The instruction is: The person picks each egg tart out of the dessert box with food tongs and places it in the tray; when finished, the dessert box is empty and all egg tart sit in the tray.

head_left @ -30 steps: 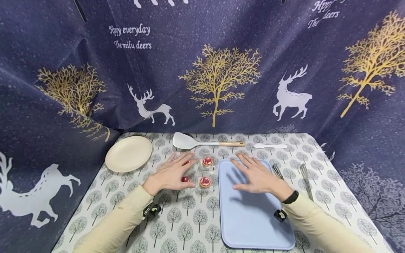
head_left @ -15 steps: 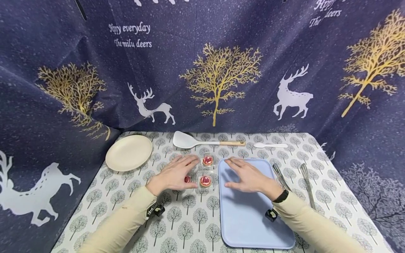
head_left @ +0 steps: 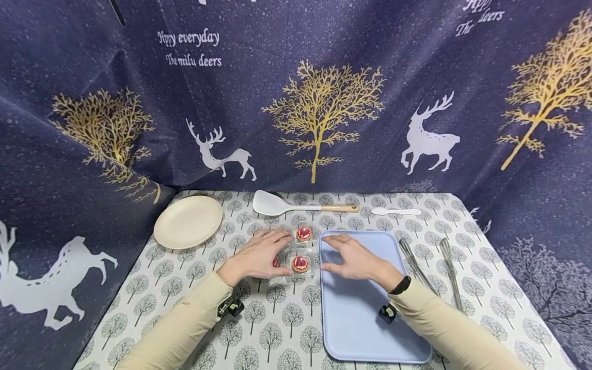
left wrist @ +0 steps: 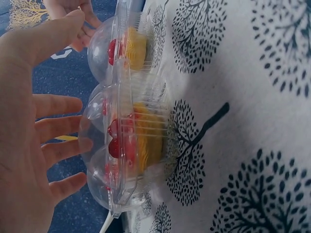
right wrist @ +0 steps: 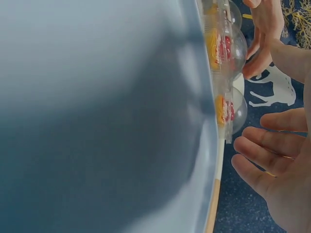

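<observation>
A clear plastic clamshell box (left wrist: 127, 160) with domed lids holds several small red-topped tarts (head_left: 300, 264). It stands on the tablecloth in the middle of the head view. My left hand (head_left: 259, 254) is over the box's left half, fingers spread, hiding most of the tarts there. In the left wrist view its fingertips (left wrist: 83, 145) are at the domes; whether they touch cannot be told. My right hand (head_left: 358, 259) hovers over the far left part of a light blue tray (head_left: 365, 329), holding nothing. Its fingers (right wrist: 257, 150) are extended, to the right of the box.
Behind the box lies a white spatula (head_left: 273, 204) with a wooden handle. A cream plate (head_left: 188, 222) sits at the far left, a small white spoon or spreader (head_left: 396, 211) at the back right. Two wire whisks (head_left: 449, 267) lie right of the tray, partly under my right arm.
My right hand has moved left across the tray toward the box. My left hand has shifted slightly right over the tarts. The objects on the table stay in place.
</observation>
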Available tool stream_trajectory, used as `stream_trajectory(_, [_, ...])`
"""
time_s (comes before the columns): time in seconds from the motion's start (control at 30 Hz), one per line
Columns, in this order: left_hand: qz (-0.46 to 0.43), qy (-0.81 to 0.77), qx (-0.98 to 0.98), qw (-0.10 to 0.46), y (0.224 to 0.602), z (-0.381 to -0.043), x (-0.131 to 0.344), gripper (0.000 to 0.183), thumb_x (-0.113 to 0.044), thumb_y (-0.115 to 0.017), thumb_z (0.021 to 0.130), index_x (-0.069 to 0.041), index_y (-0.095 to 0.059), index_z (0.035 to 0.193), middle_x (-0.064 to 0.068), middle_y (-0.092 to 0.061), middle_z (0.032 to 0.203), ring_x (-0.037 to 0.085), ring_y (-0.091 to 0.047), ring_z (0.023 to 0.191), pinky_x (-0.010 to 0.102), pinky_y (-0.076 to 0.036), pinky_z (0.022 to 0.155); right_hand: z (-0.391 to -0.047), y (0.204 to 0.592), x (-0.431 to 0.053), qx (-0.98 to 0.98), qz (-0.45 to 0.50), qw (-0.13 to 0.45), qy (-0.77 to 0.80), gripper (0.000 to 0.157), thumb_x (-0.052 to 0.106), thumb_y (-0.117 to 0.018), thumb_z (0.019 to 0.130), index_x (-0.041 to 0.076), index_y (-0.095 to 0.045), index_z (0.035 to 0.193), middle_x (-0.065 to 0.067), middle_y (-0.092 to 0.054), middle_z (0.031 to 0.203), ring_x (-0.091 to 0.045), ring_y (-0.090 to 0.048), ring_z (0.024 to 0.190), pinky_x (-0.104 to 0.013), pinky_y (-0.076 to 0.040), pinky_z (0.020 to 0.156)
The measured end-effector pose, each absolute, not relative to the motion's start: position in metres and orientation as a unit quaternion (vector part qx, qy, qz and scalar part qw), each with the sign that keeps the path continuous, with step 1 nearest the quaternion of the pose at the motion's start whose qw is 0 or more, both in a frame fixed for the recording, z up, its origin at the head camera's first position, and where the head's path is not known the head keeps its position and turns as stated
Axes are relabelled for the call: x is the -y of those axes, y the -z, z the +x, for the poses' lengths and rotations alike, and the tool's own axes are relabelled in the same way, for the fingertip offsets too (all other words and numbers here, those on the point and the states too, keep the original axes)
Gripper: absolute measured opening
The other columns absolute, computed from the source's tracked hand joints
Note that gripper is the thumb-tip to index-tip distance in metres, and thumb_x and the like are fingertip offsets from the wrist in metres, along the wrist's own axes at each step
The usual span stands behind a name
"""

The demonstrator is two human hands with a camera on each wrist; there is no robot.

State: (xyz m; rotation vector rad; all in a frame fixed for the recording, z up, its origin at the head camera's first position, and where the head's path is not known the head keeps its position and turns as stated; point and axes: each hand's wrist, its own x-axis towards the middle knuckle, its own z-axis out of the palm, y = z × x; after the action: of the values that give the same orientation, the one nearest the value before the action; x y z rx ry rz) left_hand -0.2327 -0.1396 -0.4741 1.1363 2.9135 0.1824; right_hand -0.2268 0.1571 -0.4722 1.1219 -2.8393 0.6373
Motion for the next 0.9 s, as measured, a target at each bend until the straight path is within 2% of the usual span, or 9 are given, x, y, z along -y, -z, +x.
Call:
stream_trajectory(0.17, [0.364,-0.057,-0.929,0.004,0.475,-0.232,0.138,0.093,-0.074,-0.057,0.080,-0.012,-0.040,0.148,0.010,-0.038,0.154,0.030,-0.035,0.142,0.058,-0.023,0.118,-0.228,0.476,-0.151,0.913,0.350,-0.009,-0.211,0.074,0.044,-0.070,0.087,-0.004,-0.048,0.139,-0.024,-0.051,0.140,-0.041,-0.046,0.131,-0.057,-0.035,0.112])
stream_trajectory(0.43, [0.366,-0.075,-0.928,0.017,0.479,-0.233,0.132,0.093,-0.073,-0.059,0.079,-0.011,-0.042,0.146,0.011,-0.040,0.152,0.035,-0.034,0.142,0.057,-0.022,0.119,-0.231,0.480,-0.142,0.910,0.348,-0.015,-0.225,0.068,0.041,-0.070,0.087,-0.002,-0.051,0.136,-0.019,-0.056,0.136,-0.035,-0.053,0.126,-0.052,-0.043,0.108])
stream_trajectory(0.7, [0.366,-0.081,-0.927,0.022,0.479,-0.232,0.128,0.093,-0.070,-0.062,0.079,-0.008,-0.043,0.145,0.013,-0.041,0.151,0.036,-0.036,0.140,0.057,-0.025,0.118,-0.235,0.486,-0.136,0.897,0.371,0.006,-0.240,0.053,0.029,-0.069,0.089,-0.003,-0.057,0.130,-0.018,-0.065,0.122,-0.029,-0.063,0.108,-0.046,-0.052,0.098])
stream_trajectory(0.9, [0.371,-0.084,-0.924,0.025,0.479,-0.232,0.124,0.091,-0.070,-0.061,0.080,-0.006,-0.045,0.143,0.014,-0.042,0.150,0.036,-0.037,0.140,0.057,-0.025,0.118,-0.240,0.488,-0.130,0.893,0.367,-0.003,-0.261,0.042,0.021,-0.066,0.092,-0.002,-0.060,0.126,-0.013,-0.069,0.108,-0.019,-0.064,0.089,-0.036,-0.057,0.083])
